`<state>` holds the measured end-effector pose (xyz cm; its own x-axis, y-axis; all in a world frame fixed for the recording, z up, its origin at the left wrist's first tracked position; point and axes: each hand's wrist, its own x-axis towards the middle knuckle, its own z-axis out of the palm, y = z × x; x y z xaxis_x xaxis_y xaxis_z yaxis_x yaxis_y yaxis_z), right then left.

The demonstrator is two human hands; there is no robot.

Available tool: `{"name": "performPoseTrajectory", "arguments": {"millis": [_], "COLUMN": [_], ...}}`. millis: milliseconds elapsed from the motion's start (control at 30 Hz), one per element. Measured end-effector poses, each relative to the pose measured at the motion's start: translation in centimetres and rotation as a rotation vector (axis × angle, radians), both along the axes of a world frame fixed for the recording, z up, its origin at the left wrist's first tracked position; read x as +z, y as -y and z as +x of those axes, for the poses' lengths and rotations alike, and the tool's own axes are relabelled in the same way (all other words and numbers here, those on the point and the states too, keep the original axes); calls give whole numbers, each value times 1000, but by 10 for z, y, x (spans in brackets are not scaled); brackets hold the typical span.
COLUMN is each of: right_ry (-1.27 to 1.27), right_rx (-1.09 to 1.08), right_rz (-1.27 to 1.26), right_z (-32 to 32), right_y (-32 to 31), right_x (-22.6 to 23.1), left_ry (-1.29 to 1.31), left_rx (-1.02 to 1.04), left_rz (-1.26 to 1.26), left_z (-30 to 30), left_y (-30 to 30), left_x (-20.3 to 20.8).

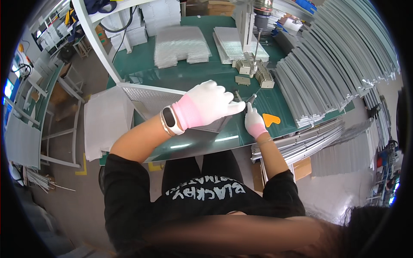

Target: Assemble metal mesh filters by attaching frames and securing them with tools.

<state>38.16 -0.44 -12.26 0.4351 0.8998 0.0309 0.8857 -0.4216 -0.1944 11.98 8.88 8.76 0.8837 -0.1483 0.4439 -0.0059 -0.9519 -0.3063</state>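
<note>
My left hand [209, 103], in a white glove with a pink cuff, is over the middle of the green table. Its fingers are curled and the thumb points right; whatever they may hold is hidden. Below and behind it sits a perforated panel [148, 101] with a pale edge strip. To the right, my right hand [254, 122], gloved alike, is closed at a small dark-handled tool [251, 99] whose kind is unclear. The two hands nearly meet there. Just right of this hand lies an orange flat piece [271, 120].
Beyond the hands stand beige slotted blocks [264, 80] under a vertical spindle tool [261, 21]. Stacked mesh sheets [180, 45] lie at the back. A tall row of grey panels [331, 64] fills the right side. White sheets [107, 118] hang at the left edge.
</note>
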Motion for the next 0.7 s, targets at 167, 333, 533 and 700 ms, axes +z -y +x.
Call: {"name": "performPoseTrajectory", "arguments": {"millis": [167, 333, 533, 700], "right_ry": [-687, -355, -110, 30], "right_rx": [149, 532, 624, 649], "right_rz": [472, 738, 671, 581], "right_z": [-7, -11, -36, -45], "right_y": [76, 144, 128, 118], "right_x": [88, 210, 210, 239], "left_ry": [197, 276, 394, 423], "left_rx": [214, 307, 341, 376], "left_rz": [-131, -175, -182, -156], "left_z": [-4, 5, 12, 8], "left_y": [6, 5, 4, 2], "left_x": [-17, -24, -33, -40]}}
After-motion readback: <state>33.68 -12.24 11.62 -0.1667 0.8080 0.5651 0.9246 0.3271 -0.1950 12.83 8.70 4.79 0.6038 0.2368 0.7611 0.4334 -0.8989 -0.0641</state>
